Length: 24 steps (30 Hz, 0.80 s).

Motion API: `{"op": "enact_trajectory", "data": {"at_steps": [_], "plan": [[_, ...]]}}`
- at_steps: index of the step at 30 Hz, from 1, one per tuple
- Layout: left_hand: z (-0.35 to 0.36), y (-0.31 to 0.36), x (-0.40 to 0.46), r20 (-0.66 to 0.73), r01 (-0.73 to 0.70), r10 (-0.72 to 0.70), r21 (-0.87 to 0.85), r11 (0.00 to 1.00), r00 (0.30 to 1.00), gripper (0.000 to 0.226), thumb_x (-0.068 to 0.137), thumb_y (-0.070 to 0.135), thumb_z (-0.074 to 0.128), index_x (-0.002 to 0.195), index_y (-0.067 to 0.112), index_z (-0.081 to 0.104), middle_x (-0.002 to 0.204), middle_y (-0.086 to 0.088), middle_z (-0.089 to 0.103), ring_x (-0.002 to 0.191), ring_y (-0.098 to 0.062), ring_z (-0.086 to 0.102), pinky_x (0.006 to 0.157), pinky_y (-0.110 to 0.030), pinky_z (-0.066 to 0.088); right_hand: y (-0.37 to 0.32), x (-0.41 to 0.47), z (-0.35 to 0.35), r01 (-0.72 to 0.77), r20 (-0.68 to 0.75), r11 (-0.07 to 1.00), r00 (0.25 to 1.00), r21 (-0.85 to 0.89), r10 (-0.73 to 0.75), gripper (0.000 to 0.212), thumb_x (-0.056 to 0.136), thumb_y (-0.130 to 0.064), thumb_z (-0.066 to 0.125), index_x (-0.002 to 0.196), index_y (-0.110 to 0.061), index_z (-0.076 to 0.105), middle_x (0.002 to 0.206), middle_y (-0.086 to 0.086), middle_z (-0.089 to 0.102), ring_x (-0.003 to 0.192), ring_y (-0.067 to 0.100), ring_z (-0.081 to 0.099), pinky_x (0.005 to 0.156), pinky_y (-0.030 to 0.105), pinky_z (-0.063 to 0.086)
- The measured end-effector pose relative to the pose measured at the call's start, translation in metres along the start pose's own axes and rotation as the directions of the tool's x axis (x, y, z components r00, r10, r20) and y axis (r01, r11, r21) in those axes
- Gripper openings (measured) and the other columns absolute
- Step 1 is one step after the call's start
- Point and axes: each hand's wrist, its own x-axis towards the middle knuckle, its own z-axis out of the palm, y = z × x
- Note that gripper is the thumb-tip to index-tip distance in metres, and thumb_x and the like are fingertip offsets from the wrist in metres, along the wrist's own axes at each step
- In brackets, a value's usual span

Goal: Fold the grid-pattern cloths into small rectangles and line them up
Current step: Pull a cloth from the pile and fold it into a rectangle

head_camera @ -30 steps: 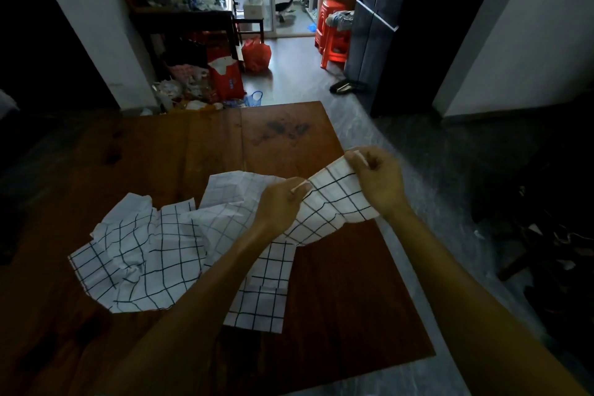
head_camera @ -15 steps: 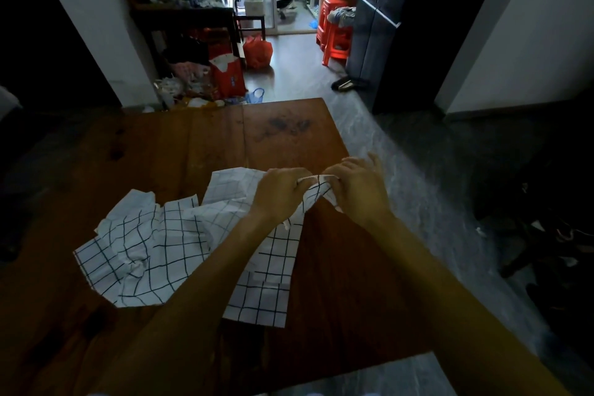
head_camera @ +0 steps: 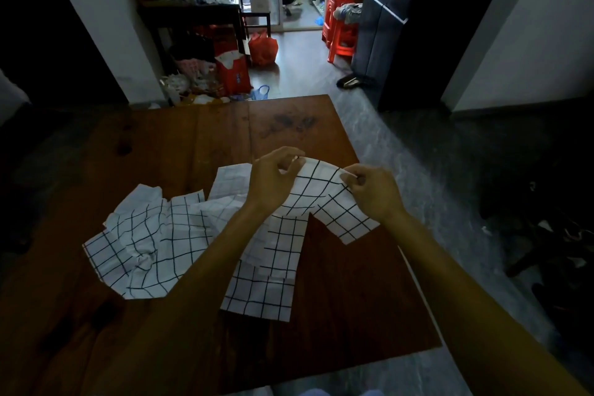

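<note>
Left hand (head_camera: 273,183) and right hand (head_camera: 374,191) pinching grid cloth (head_camera: 324,199) above table (head_camera: 353,299)

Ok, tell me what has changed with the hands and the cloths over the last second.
The hands came together half a second ago, then drew apart again. The left hand and right hand now each pinch the top edge of the held cloth, stretching it between them above the wooden table. Both kept their grip throughout. The crumpled cloth and the cloth lying near the front stayed put.
</note>
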Motion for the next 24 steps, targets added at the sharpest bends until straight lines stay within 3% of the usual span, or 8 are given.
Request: {"op": "enact_trajectory", "data": {"at_steps": [3,7,11,17,20,24], "plan": [[0.003,-0.001,-0.001,0.016,-0.040,0.040,-0.007,0.999,0.999,0.006,0.089,0.015,0.065,0.089,0.017,0.070,0.088,0.012,0.067,0.080,0.003,0.061,0.073,-0.016,0.050,0.000,-0.001,-0.001,0.021,-0.012,1.000,1.000,-0.003,-0.021,0.018,0.094,-0.027,0.057,0.105,-0.019,0.070,0.095,-0.006,0.071,0.080,0.004,0.060,0.069,0.015,0.047],[0.010,0.006,-0.003,-0.018,-0.087,0.088,0.051,0.995,0.996,0.006,0.089,0.016,0.065,0.092,0.015,0.069,0.089,0.012,0.065,0.080,-0.004,0.059,0.071,-0.009,0.045,-0.001,-0.001,0.001,0.014,-0.040,0.999,0.999,-0.032,-0.015,0.018,0.094,-0.030,0.057,0.103,-0.021,0.070,0.094,-0.007,0.071,0.079,0.003,0.060,0.070,0.017,0.049],[0.016,0.002,-0.001,-0.182,0.071,-0.065,0.028,0.997,0.981,0.013,0.085,0.023,0.070,0.091,0.018,0.059,0.091,0.002,0.062,0.080,-0.008,0.056,0.068,-0.016,0.045,-0.001,-0.004,-0.001,0.007,-0.070,1.000,0.998,-0.028,-0.009,0.017,0.094,-0.030,0.056,0.102,-0.022,0.070,0.091,-0.009,0.071,0.077,0.002,0.061,0.073,0.021,0.053],[0.026,-0.001,-0.005,-0.105,0.091,-0.084,0.064,0.994,0.991,0.009,0.089,0.024,0.064,0.083,0.020,0.060,0.086,0.002,0.064,0.080,-0.010,0.057,0.070,-0.024,0.048,0.002,-0.011,-0.002,-0.031,-0.037,1.000,0.999,0.002,0.031,0.015,0.094,-0.028,0.057,0.101,-0.022,0.069,0.084,-0.014,0.065,0.074,-0.001,0.059,0.063,0.006,0.041],[0.029,0.000,-0.004,-0.108,0.066,-0.056,0.096,0.993,0.993,0.008,0.089,0.022,0.064,0.082,0.021,0.060,0.086,0.003,0.064,0.080,-0.010,0.057,0.070,-0.022,0.048,0.004,-0.012,-0.001,-0.028,-0.033,1.000,0.999,-0.003,0.028,0.016,0.095,-0.029,0.057,0.102,-0.022,0.069,0.085,-0.012,0.068,0.074,0.001,0.060,0.063,0.010,0.046],[0.030,0.002,-0.005,-0.126,0.014,0.017,0.239,0.971,0.992,0.011,0.092,0.022,0.059,0.089,0.015,0.067,0.090,0.001,0.067,0.079,-0.006,0.056,0.065,-0.008,0.037,0.005,-0.014,0.001,-0.009,-0.056,1.000,0.998,-0.003,0.009,0.017,0.095,-0.029,0.057,0.101,-0.020,0.070,0.086,-0.006,0.072,0.074,0.006,0.064,0.069,0.023,0.055]]}}
